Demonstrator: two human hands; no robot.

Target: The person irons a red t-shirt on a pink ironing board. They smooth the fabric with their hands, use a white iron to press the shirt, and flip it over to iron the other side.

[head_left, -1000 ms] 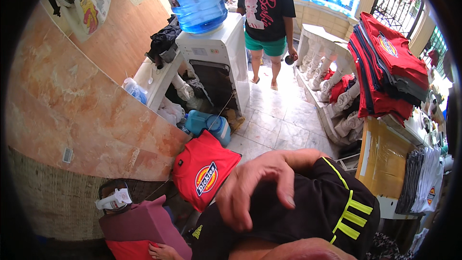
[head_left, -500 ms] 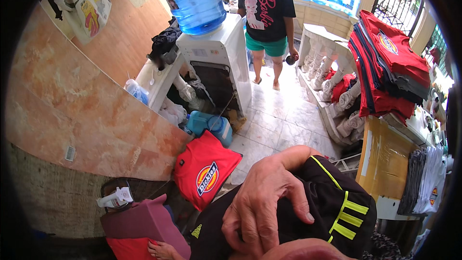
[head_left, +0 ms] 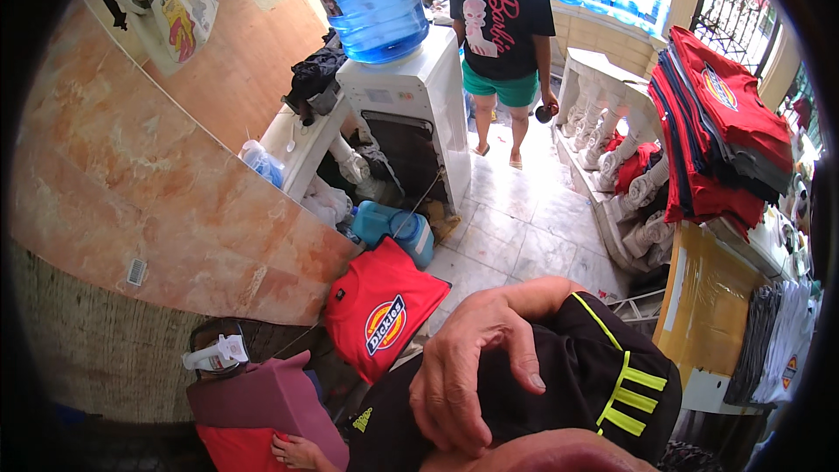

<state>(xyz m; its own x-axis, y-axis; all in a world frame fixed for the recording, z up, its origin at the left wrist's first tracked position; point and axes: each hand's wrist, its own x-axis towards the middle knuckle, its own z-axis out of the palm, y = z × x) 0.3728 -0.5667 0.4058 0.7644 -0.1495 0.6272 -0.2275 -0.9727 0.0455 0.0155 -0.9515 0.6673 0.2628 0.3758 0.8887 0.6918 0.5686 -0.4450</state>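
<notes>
Red cloth [head_left: 234,448]: left hand [head_left: 299,452] seemingly at its edge.

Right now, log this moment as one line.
left hand: on red cloth | right hand: in front of black shirt, fingers bent, no held object visible | red shirt: near blue container
</notes>
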